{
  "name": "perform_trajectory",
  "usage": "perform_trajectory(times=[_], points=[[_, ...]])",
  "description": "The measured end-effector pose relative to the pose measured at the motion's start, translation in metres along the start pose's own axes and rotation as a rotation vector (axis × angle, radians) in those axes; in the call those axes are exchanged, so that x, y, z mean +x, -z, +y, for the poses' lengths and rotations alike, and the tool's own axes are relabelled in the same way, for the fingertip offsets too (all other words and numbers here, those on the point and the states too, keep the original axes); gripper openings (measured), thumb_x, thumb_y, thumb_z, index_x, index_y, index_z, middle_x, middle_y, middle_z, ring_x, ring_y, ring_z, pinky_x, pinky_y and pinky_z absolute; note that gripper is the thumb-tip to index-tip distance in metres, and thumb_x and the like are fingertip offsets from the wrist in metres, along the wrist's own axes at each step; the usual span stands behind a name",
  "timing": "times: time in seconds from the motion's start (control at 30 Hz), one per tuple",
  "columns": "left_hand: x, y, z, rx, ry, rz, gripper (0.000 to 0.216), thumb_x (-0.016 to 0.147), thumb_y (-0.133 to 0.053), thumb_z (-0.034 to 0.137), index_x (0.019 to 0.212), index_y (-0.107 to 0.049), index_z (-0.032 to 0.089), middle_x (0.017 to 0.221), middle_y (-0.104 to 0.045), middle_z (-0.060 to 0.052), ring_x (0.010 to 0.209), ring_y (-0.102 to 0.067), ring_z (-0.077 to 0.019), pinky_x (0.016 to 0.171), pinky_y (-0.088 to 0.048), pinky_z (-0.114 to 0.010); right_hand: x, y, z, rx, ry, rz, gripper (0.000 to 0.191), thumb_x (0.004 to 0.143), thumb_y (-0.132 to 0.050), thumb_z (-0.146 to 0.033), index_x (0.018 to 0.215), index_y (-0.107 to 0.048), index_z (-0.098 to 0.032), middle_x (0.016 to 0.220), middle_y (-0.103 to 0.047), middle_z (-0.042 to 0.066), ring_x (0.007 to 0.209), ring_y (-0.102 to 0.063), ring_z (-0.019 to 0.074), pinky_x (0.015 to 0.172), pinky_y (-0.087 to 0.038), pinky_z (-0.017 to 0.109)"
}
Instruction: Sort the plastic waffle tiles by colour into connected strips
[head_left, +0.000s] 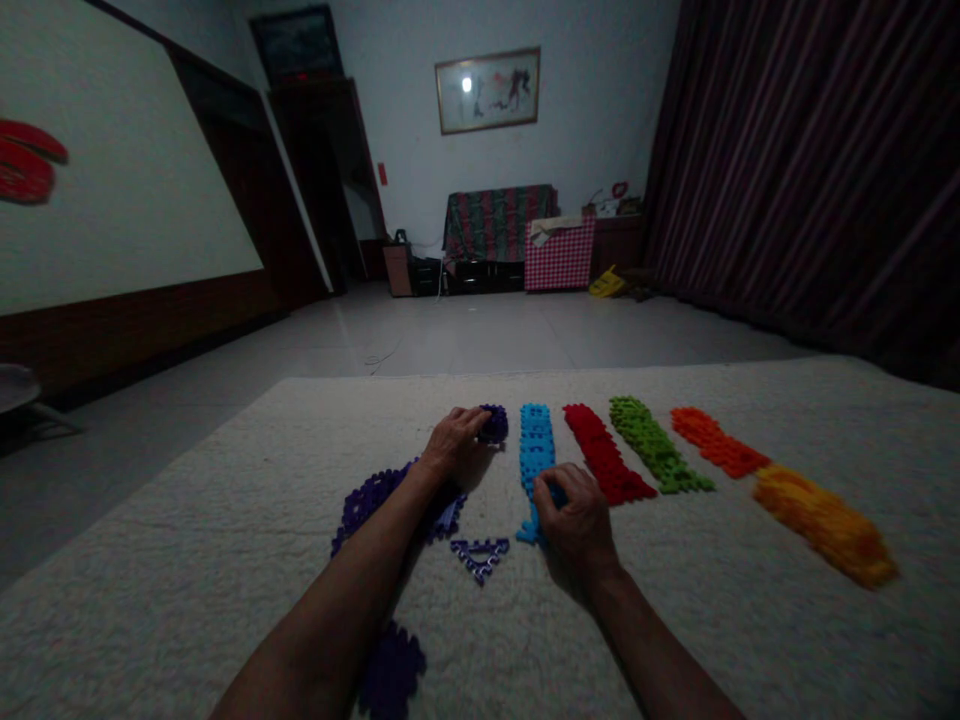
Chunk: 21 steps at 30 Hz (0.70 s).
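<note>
My left hand [454,440] reaches forward with its fingertips closed on a dark purple interlocking toy piece [495,426] at the far end of the spread. My right hand [576,512] is curled in a pinch over the near part of a row of blue interlocking pieces [535,440]. What its fingers hold, if anything, is hidden. A purple triangular piece [481,558] with notched edges lies between my forearms. More purple pieces [369,502] are heaped left of and partly behind my left forearm, and another purple piece [393,668] lies nearer me.
Rows of red [606,455], green [654,446], orange [714,440] and yellow-orange pieces [823,522] lie to the right on a pale quilted cover [255,480]. Beyond its far edge is a tiled floor [480,330], with a cloth-draped cabinet [499,225] against the wall.
</note>
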<state>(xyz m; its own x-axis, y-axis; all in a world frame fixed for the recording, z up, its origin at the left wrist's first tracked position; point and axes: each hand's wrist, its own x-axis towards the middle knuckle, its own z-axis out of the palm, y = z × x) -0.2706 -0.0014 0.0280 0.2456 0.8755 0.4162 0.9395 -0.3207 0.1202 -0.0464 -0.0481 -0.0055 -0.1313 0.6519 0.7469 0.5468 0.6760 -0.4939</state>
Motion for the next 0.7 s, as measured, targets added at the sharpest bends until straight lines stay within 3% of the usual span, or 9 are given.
perform_trajectory(times=[0.4, 0.57, 0.7], points=[[-0.003, 0.004, 0.004, -0.024, 0.006, -0.004, 0.046, 0.083, -0.062, 0.019, 0.129, -0.056, 0.019, 0.132, -0.06, -0.01, 0.117, -0.054, -0.0242, 0.102, -0.047, -0.039, 0.0, 0.001, 0.0, 0.003, 0.007, -0.01, 0.014, 0.086, -0.056, -0.022, 0.072, -0.057, -0.022, 0.073, -0.062, 0.002, 0.075, -0.058, 0.0188, 0.074, -0.041, 0.031], [-0.006, 0.037, -0.017, -0.015, 0.104, 0.033, 0.044, 0.085, -0.059, 0.022, 0.128, -0.058, 0.015, 0.13, -0.062, -0.014, 0.118, -0.056, -0.0244, 0.102, -0.046, -0.039, 0.0, 0.0, 0.001, 0.004, 0.015, 0.006, 0.015, 0.086, -0.056, -0.022, 0.072, -0.058, -0.022, 0.072, -0.062, 0.001, 0.074, -0.058, 0.0184, 0.073, -0.041, 0.031], [-0.017, 0.069, -0.038, 0.006, 0.289, -0.148, 0.032, 0.084, -0.053, 0.019, 0.111, -0.069, 0.016, 0.103, -0.073, -0.011, 0.092, -0.066, -0.0214, 0.089, -0.05, -0.036, 0.0, 0.0, 0.0, 0.009, 0.016, 0.015, 0.015, 0.086, -0.056, -0.023, 0.072, -0.058, -0.022, 0.073, -0.063, 0.002, 0.074, -0.058, 0.0186, 0.074, -0.041, 0.032]])
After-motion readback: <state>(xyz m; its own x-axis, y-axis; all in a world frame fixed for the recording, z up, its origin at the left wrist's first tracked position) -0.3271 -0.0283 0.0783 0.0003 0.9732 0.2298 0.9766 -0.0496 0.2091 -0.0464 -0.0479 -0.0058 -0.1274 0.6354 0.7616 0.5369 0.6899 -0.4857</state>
